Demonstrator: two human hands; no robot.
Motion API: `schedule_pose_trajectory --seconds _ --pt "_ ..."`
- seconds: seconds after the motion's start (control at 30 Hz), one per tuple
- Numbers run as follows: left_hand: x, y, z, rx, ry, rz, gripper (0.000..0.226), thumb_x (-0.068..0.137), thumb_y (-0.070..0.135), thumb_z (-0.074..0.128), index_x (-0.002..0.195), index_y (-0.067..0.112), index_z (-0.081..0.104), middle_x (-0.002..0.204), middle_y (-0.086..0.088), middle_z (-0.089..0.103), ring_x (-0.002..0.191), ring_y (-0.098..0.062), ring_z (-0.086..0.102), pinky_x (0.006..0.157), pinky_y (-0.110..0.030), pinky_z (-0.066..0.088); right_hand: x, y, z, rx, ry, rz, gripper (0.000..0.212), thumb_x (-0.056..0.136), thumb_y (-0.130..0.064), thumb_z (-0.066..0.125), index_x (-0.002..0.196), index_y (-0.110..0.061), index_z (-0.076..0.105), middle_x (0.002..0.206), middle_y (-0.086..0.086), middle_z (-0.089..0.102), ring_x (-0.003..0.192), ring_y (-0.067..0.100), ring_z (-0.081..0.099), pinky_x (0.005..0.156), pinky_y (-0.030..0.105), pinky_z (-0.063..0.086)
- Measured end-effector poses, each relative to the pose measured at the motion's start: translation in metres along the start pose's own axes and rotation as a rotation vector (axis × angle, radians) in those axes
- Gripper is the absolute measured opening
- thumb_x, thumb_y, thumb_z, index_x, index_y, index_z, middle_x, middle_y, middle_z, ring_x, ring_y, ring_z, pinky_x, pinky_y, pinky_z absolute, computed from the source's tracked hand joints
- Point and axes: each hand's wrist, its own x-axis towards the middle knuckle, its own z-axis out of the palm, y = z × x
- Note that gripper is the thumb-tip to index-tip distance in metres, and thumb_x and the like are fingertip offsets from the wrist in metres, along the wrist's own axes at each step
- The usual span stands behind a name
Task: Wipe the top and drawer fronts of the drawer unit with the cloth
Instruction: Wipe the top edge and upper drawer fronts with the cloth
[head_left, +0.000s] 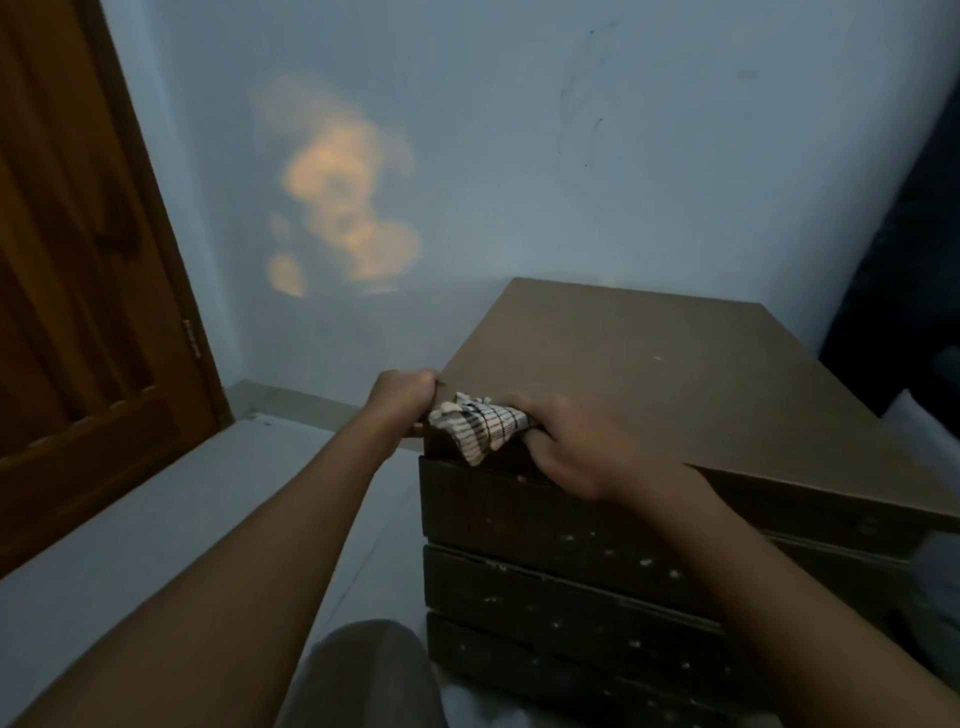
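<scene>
A dark wooden drawer unit (675, 374) stands at the right, its flat brown top dusty and its stacked drawer fronts (545, 525) speckled with pale spots. My right hand (576, 449) is shut on a crumpled white cloth with dark check lines (480, 423), pressing it against the front left edge of the top, above the uppermost drawer front. My left hand (400, 397) grips the unit's top left front corner, fingers curled over the edge, just left of the cloth.
A brown wooden door (88, 270) stands at the left. A pale blue wall (519, 156) with a patch of orange light rises behind the unit. Pale floor (182, 493) lies to the left. My knee (363, 675) shows at the bottom. Dark fabric (909, 260) sits at the right.
</scene>
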Motion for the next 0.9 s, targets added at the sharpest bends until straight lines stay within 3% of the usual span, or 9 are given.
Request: schedule_pose_trajectory --seconds 0.1,0.17,0.23,0.33,0.47,0.57,0.67,0.73,0.9 --pt "-0.019 -0.022 -0.003 -0.165 0.071 -0.008 0.03 0.095 0.029 0.045 0.102 0.004 0.06 0.098 -0.014 0.065 0.081 -0.027 0.064 0.061 -0.035 0.056 -0.045 -0.017 0.005 0.038 0.027 0.004 0.043 0.094 -0.015 0.049 0.133 -0.033 0.052 0.128 -0.008 0.059 0.114 0.008 0.052 0.1 0.035 0.043" --pt "-0.029 -0.039 -0.003 -0.221 0.117 -0.003 0.037 0.094 0.04 0.043 0.092 0.009 0.063 0.097 -0.014 0.068 0.089 -0.03 0.067 0.081 -0.047 0.058 -0.074 -0.024 0.011 0.114 0.088 0.052 0.043 0.095 -0.018 0.05 0.134 -0.037 0.05 0.128 -0.013 0.058 0.114 0.003 0.051 0.099 0.034 0.045" --pt "-0.039 -0.058 0.0 -0.197 0.139 0.033 0.036 0.093 0.043 0.045 0.079 0.016 0.064 0.091 -0.011 0.069 0.087 -0.028 0.066 0.087 -0.047 0.055 -0.1 -0.023 0.021 0.192 0.207 0.128 0.043 0.095 -0.019 0.05 0.134 -0.038 0.049 0.128 -0.017 0.057 0.114 -0.002 0.051 0.099 0.032 0.046" --pt "-0.052 -0.076 0.006 -0.113 0.171 0.077 0.036 0.096 0.041 0.05 0.087 0.012 0.069 0.089 -0.011 0.068 0.083 -0.023 0.063 0.082 -0.041 0.053 -0.129 -0.014 0.036 0.256 0.421 0.275 0.045 0.095 -0.015 0.051 0.133 -0.039 0.05 0.125 -0.019 0.058 0.112 -0.003 0.053 0.098 0.034 0.048" --pt "-0.052 -0.08 0.006 -0.121 0.203 0.033 0.038 0.092 0.04 0.059 0.113 0.01 0.067 0.106 -0.007 0.068 0.1 -0.026 0.062 0.091 -0.039 0.051 -0.142 0.004 0.038 0.29 0.579 0.485 0.047 0.095 -0.009 0.049 0.135 -0.034 0.048 0.127 -0.009 0.059 0.109 0.003 0.053 0.095 0.038 0.049" --pt "-0.042 -0.083 -0.006 -0.139 0.247 -0.032 0.032 0.09 0.034 0.063 0.113 0.011 0.065 0.111 -0.009 0.066 0.103 -0.028 0.061 0.094 -0.04 0.05 -0.143 0.016 0.034 0.28 0.662 0.552 0.048 0.095 -0.008 0.048 0.137 -0.031 0.048 0.126 -0.007 0.059 0.107 0.007 0.055 0.092 0.038 0.049" --pt "-0.035 -0.087 -0.011 -0.224 0.272 -0.073 0.025 0.091 0.026 0.061 0.112 0.013 0.062 0.11 -0.01 0.064 0.094 -0.025 0.058 0.082 -0.035 0.05 -0.158 0.029 0.023 0.275 0.688 0.625 0.044 0.095 -0.009 0.048 0.134 -0.031 0.051 0.114 -0.005 0.062 0.094 0.008 0.057 0.079 0.033 0.05" --pt "-0.055 -0.073 0.038 -0.247 0.105 -0.096 0.02 0.091 0.024 0.06 0.106 0.012 0.06 0.107 -0.011 0.063 0.093 -0.025 0.057 0.081 -0.034 0.051 -0.224 0.045 -0.002 0.206 0.851 0.775 0.042 0.095 -0.009 0.047 0.131 -0.03 0.053 0.108 -0.003 0.063 0.089 0.011 0.058 0.074 0.035 0.049" --pt "-0.054 -0.072 0.028 -0.266 0.102 -0.118 0.027 0.09 0.026 0.062 0.111 0.011 0.056 0.104 -0.01 0.06 0.092 -0.022 0.054 0.078 -0.034 0.046 -0.24 0.074 -0.012 0.157 0.853 0.812 0.039 0.094 -0.006 0.044 0.126 -0.024 0.057 0.103 0.003 0.064 0.087 0.019 0.057 0.072 0.038 0.047"
